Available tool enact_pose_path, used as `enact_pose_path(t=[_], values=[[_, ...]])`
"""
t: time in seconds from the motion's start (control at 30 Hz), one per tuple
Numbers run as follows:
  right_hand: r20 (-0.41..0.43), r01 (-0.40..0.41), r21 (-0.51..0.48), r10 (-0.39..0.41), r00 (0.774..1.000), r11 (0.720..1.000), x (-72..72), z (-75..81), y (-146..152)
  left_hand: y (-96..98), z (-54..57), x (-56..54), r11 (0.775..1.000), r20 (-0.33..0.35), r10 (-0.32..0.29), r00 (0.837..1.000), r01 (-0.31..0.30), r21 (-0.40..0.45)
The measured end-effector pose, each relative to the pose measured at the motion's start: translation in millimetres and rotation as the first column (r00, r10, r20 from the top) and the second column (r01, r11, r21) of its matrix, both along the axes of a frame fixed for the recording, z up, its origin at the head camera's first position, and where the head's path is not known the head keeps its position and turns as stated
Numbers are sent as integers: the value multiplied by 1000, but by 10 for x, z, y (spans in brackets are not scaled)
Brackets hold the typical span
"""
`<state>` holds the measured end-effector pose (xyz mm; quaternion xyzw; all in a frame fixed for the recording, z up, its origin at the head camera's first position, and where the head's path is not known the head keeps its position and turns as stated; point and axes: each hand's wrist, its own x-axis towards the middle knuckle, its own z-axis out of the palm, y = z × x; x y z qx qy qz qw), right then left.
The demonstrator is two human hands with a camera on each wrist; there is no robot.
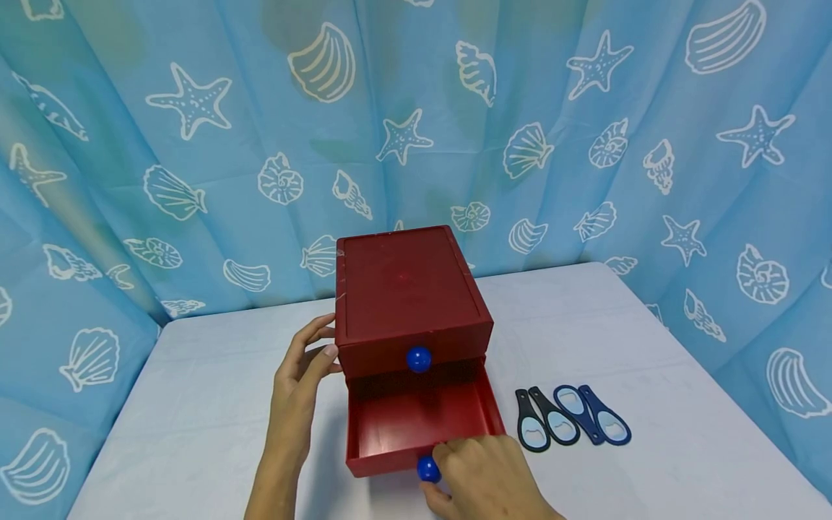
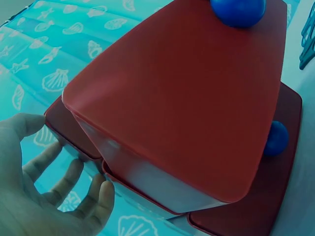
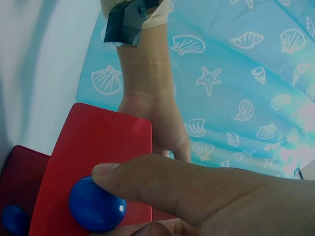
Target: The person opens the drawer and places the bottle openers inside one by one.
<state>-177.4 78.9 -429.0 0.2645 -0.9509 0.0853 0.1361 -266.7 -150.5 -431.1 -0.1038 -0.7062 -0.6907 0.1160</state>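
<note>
A small red drawer cabinet (image 1: 406,282) stands on the white-covered table. Its lower drawer (image 1: 416,426) is pulled out, showing a bare red floor, while the upper one, with a blue knob (image 1: 419,359), is closed. My right hand (image 1: 490,473) pinches the lower drawer's blue knob (image 3: 96,204), the thumb on one side and fingers on the other. At the cabinet's left side, my left hand (image 1: 305,368) rests its spread, loosely bent fingers (image 2: 74,177) along the wall. To the right lie two black bottle openers (image 1: 533,431) and two blue ones (image 1: 612,425).
A white cloth (image 1: 214,404) covers the table. Behind it and along both sides hangs a blue curtain (image 1: 403,108) printed with white shells and starfish. The table's back edge runs close behind the cabinet.
</note>
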Motion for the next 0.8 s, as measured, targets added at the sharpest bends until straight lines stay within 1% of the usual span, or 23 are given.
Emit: enact_pose_path(t=[0.2,0.27,0.3,0.37,0.4,0.47,0.5,0.57,0.6,0.63,0.7,0.8], values=[[-35,-1,-12,0,999,1000,54,-20,10,19,-7,-3,1000,-1,-8,1000,8,-2],[-3,-8,29,8,1000,1000,76,8,41,27,-10,-2,1000,2,-7,1000,7,-2],[33,-19,38,17,999,999,92,39,75,32,-11,-1,1000,5,-8,1000,8,1],[106,-43,4,42,994,999,130,129,182,44,-5,2,1000,9,-9,1000,9,6],[123,-44,-26,46,991,999,149,191,252,49,0,2,1000,10,-10,1000,10,9],[139,4,-117,13,990,993,175,342,405,57,13,-5,1000,5,-12,1000,12,15],[123,35,-180,-13,992,983,170,408,483,58,21,-10,1000,1,-14,1000,14,13],[72,118,-265,-102,992,957,120,513,628,57,37,-17,1000,-7,-15,1000,15,13],[56,159,-294,-149,987,942,73,547,692,54,41,-18,1000,-10,-16,1000,16,12],[61,199,-314,-189,980,928,15,565,755,49,42,-17,1000,-9,-14,1000,14,9],[78,247,-335,-235,969,909,-126,547,870,39,41,-6,1000,-1,-11,1000,11,8],[131,289,-327,-259,957,900,-342,438,1001,27,24,13,1000,14,-3,1000,3,9]])
